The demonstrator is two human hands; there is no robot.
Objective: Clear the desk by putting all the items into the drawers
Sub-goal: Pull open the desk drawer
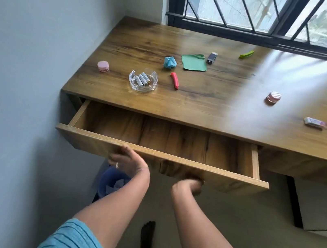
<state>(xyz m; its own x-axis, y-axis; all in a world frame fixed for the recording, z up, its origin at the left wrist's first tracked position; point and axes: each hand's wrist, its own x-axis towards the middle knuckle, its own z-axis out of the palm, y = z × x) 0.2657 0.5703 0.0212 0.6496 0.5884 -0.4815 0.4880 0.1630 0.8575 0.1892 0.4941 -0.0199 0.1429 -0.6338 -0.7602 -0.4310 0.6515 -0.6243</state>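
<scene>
- Under the drawer [161, 155] front, at six o'clock, our left hand [126, 159] and right hand [190, 187] hook fingers beneath, gripping its lip to pull.
- At twelve o'clock, the desk [203, 108] is cluttered, nothing stowed yet.

Left hand [126, 158], right hand [192, 186] curled, gripping.

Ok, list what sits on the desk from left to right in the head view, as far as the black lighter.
Pink round case → glass ashtray holding batteries → blue crumpled paper → red clip → green paper sheet → black lighter.
</scene>
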